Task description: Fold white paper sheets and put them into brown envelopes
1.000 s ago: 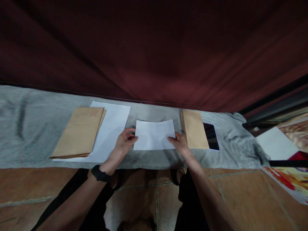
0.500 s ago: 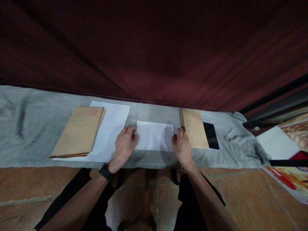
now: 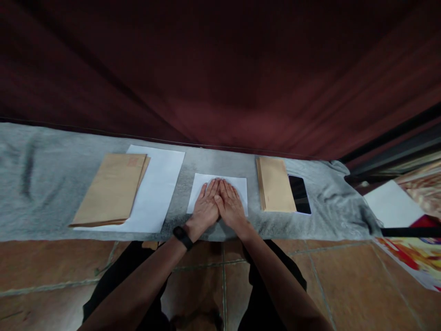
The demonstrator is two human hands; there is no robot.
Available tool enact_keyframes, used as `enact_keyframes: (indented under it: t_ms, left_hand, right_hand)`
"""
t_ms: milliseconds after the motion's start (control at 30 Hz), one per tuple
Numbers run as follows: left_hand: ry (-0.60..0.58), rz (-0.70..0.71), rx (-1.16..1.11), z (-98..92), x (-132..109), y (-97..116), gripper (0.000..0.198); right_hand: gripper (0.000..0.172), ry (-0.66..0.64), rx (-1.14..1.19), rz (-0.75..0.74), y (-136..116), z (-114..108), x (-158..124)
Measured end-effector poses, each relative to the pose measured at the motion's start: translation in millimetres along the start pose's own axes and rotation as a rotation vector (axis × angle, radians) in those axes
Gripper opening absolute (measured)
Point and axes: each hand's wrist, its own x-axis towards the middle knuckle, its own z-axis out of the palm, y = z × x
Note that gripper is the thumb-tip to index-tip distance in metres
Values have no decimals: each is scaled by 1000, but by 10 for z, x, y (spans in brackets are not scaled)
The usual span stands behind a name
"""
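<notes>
The work looked partway through, with a flattening step apparently in hand. A small white paper (image 3: 242, 186), perhaps a folded sheet, lay flat near the middle of the grey cloth-covered surface (image 3: 327, 197). The left hand (image 3: 206, 205) and right hand (image 3: 231, 205) rested palm down on it, side by side and touching. Each grip was open, fingers straight and gathered, holding nothing. Any crease under the palms was hidden, so how complete a fold might have been could not be told.

The small paper lay outside any envelope. To its left, a large white sheet (image 3: 160, 184) was spread flat with no visible fold, partly covered by a stack of kraft envelopes (image 3: 108, 191); whether it was one sheet or several was unclear. To its right stood apart a narrower kraft envelope stack (image 3: 276, 184), with a smartphone (image 3: 300, 194) just against its edge, screen dark.

As for writing, the left stack bore a small red printed mark (image 3: 132, 160) near its far corner, too small to read. The black wristband (image 3: 182, 237) showed no legible brand, and the red-and-yellow printed sheet (image 3: 418, 262) at far right carried no readable words.
</notes>
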Motion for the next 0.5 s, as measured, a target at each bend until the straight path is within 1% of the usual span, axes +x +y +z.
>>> enact_keyframes:
  t_ms: [167, 400, 500]
  left_hand:
    - [-35, -29, 8, -59, -14, -69, 61]
    - [53, -87, -25, -106, -50, -231, 61]
    - [60, -116, -12, -143, -62, -272, 61]
  right_hand:
    - [62, 9, -95, 5, 36, 25, -3]
    - [59, 67, -206, 5, 151, 20, -29]
    - [59, 102, -243, 20, 217, -3, -46]
